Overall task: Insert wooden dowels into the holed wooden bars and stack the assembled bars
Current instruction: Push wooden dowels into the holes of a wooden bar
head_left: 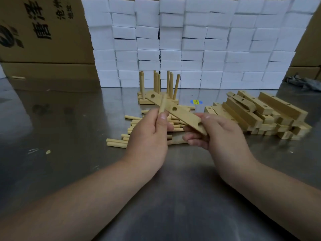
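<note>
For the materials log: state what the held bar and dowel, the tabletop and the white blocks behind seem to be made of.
The bar and dowel: pale bare wood, matte; the bar has drilled round holes. The tabletop: likely stainless steel, grey with a sheen and blurred reflections. The white blocks: probably foam, matte with slightly uneven edges; not certain.

pale tan bars, white foam blocks, brown cardboard
</note>
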